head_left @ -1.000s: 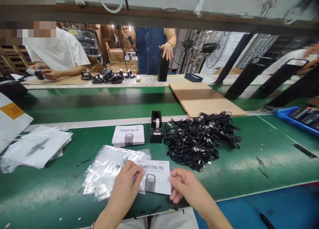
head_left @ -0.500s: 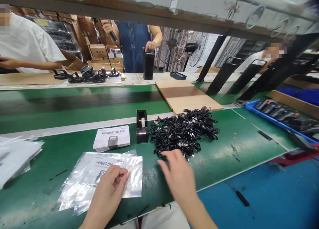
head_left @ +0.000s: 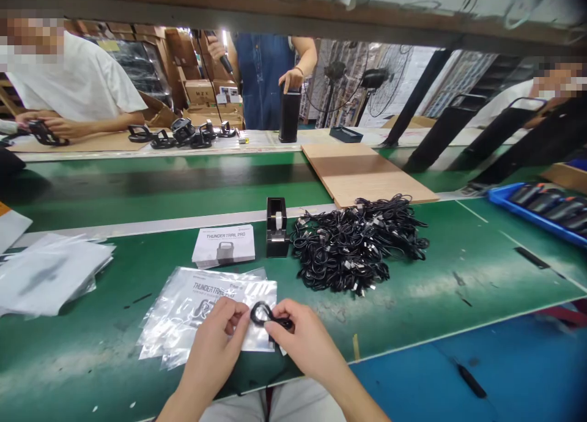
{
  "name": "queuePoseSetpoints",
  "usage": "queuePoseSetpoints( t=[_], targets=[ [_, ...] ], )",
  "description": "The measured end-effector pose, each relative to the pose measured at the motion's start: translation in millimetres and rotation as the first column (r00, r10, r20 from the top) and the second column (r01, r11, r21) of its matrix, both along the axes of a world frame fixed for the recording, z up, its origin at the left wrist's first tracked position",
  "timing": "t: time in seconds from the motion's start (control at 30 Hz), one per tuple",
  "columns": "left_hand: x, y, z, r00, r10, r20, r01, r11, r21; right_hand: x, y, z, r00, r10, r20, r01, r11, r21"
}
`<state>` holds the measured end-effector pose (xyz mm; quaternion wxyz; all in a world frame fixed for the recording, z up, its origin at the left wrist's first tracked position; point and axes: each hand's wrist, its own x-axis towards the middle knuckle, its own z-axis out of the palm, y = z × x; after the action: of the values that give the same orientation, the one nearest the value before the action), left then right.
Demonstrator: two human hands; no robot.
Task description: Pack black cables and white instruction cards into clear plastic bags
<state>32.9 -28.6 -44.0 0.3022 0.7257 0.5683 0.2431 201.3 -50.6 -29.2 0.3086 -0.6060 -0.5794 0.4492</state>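
Observation:
My right hand [head_left: 305, 339] is closed on a small looped black cable [head_left: 262, 312], held just above the bags. My left hand [head_left: 217, 342] is pinched over the top clear plastic bag [head_left: 261, 290], its fingertips by the cable's loop; the exact grip is partly hidden. Through the bags a printed "Thunder Trail Pro" booklet shows. Behind them sits a stack of the same booklets [head_left: 223, 246], beside a black tape dispenser [head_left: 277, 229]. To the right lies a big tangled heap of black cables [head_left: 358, 244].
More bagged papers [head_left: 55, 275] lie at the left. A wooden board [head_left: 367, 174] rests behind the cable heap, and a blue tray [head_left: 541, 211] of dark items stands at right. Co-workers are across the bench; one person's hand [head_left: 291, 79] rests on a black case [head_left: 290, 116].
My right hand has come back from the cable heap toward my left hand, bringing one looped black cable. My left hand stays pinched over the bags. The view has shifted slightly.

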Motion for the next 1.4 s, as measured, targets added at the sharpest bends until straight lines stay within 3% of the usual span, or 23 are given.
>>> queuePoseSetpoints(
  t=[0.13,0.3,0.43,0.53,0.6,0.73,0.83,0.93,1.07,1.17,1.3,1.4],
  targets=[
    [-2,-1,-1.8,0.996,0.029,0.089,-0.030,1.000,0.003,-2,10,4.3,0.971,0.067,0.230,-0.075,0.997,0.028],
    [-3,-6,0.9,0.970,-0.006,0.244,0.008,1.000,-0.006,-10,23,16.3,0.972,0.015,0.233,-0.036,0.996,0.084],
    [-1,-11,8.9,0.944,0.027,0.328,-0.021,1.000,-0.021,-18,30,16.9,0.999,-0.029,0.045,0.028,0.999,0.028],
    [0,-13,14.7,0.927,0.066,0.370,-0.063,0.998,-0.020,-19,30,12.5,0.954,0.107,-0.282,-0.147,0.981,-0.126],
    [1,-14,18.0,0.925,0.071,0.373,-0.069,0.997,-0.020,-20,29,9.3,0.918,0.169,-0.359,-0.234,0.961,-0.145],
    [2,-13,25.0,0.929,0.076,0.362,-0.087,0.996,0.013,-29,33,8.5,0.993,0.107,-0.048,-0.105,0.993,0.046],
    [-1,-6,33.7,0.942,0.081,0.326,-0.112,0.991,0.078,-38,40,18.5,0.980,0.106,0.169,-0.134,0.978,0.160],
    [-12,4,46.2,0.939,0.118,0.324,-0.165,0.979,0.122,-43,47,37.8,0.926,0.251,0.280,-0.324,0.912,0.251],
    [-34,12,59.1,0.894,0.188,0.407,-0.268,0.952,0.149,-48,62,67.5,0.797,0.517,0.312,-0.604,0.685,0.407],
    [-50,15,60.4,0.833,0.255,0.492,-0.355,0.927,0.121,-55,74,85.6,0.703,0.619,0.352,-0.706,0.545,0.452],
    [-65,14,54.1,0.727,0.276,0.629,-0.378,0.925,0.031,-64,85,110.9,0.664,0.717,0.210,-0.714,0.526,0.463],
    [-66,12,48.8,0.630,0.176,0.757,-0.149,0.983,-0.105,-63,85,132.2,0.602,0.798,0.021,-0.730,0.540,0.418]
  ],
)
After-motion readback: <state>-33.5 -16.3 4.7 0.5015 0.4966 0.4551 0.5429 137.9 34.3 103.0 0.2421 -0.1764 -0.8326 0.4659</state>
